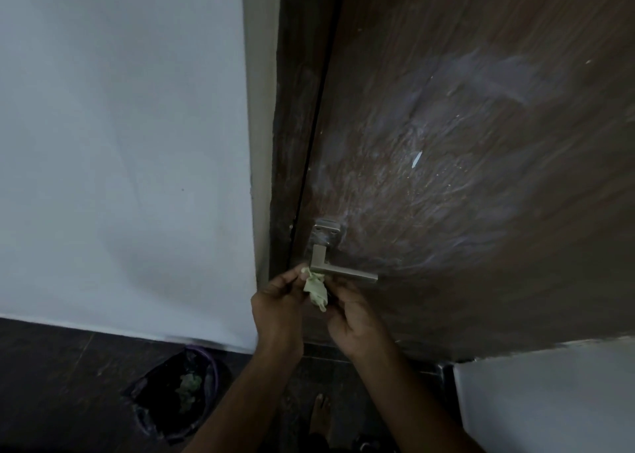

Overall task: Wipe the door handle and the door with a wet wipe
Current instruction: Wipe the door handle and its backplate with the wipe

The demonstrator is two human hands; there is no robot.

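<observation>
Door (481,143): brown wood grain, broad whitish smears above the lever; door handle (340,271): metal lever on a square plate, by the latch edge; wet wipe (316,290): pale green, bunched, just under the lever's pivot end, pinched between both hands; left hand (276,303): fingers closed on the wipe's upper end; right hand (354,318): fingers closed on its lower side; bin (178,394): on the floor, dark liner; step judged: readying the wipe at the handle; next: press it round the lever and rub along

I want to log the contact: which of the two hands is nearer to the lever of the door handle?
The right hand, directly under the door handle lever; the left hand is beside its corner.
</observation>
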